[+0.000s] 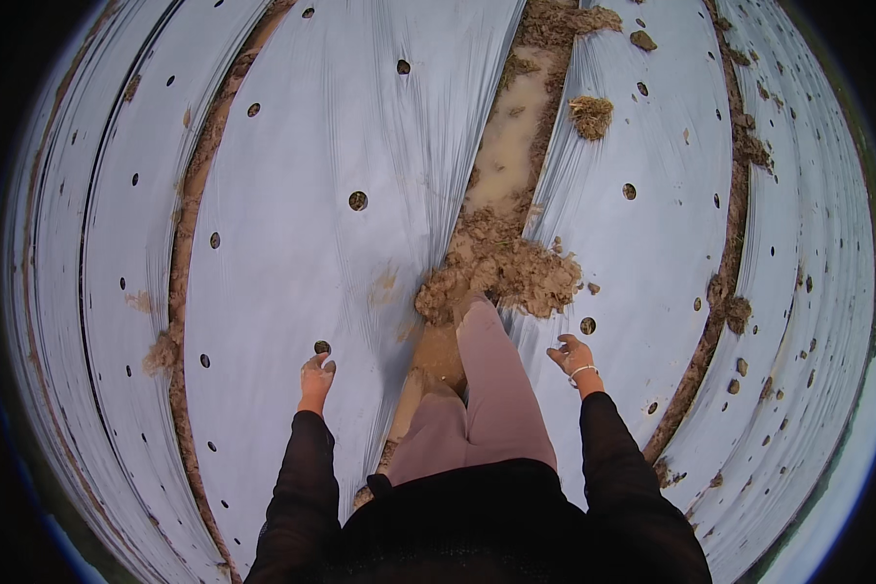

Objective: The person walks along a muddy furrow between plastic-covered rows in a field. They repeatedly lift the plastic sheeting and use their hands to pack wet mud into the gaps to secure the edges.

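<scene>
My left hand (316,381) is over the left bed's silvery plastic mulch film (277,292), its fingers loosely bent and nothing visible in them. Just beyond its fingertips lies a round planting hole (322,347) cut in the film. On the other side, my right hand (574,356), with a pale bracelet at the wrist, hangs above the right bed's mulch film (664,255). Its muddy fingers are apart and bent, holding nothing that I can see. A second planting hole (588,325) is close to its fingertips.
Between the beds runs a furrow with muddy water (511,160); my legs (500,387) stand in it. A heap of wet mud (536,281) spills over the right film's edge. Farther up are a clump of dry straw (590,117) and a soil clod (643,40).
</scene>
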`<action>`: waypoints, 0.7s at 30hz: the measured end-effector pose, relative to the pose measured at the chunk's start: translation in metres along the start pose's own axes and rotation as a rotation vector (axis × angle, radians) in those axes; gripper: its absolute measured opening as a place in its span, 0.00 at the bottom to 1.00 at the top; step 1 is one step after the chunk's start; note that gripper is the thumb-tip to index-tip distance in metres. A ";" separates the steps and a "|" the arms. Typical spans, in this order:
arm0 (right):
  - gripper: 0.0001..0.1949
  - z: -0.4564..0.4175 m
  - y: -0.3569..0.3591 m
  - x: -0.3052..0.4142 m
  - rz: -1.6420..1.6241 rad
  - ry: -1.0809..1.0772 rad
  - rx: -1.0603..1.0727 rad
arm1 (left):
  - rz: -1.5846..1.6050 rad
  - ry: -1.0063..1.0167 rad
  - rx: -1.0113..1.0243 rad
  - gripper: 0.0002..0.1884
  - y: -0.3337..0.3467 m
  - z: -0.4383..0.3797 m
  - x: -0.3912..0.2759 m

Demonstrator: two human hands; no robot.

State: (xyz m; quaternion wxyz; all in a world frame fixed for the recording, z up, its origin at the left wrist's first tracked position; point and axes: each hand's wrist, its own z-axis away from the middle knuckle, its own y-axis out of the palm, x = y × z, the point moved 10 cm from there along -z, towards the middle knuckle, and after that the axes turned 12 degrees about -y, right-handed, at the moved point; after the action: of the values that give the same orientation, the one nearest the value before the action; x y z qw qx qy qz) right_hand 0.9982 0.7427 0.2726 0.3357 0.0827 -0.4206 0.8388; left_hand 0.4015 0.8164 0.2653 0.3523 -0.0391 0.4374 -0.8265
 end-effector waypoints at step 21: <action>0.47 -0.498 0.185 0.078 0.686 -0.148 0.225 | -0.473 0.751 -0.333 0.33 0.232 -0.277 -0.291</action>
State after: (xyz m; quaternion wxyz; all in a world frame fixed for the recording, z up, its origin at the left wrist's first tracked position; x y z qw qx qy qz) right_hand 0.8935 1.0829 -0.1298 -0.0077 0.0335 -0.3523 0.9353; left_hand 0.6432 1.1027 -0.0088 -0.0391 0.1078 0.6402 -0.7596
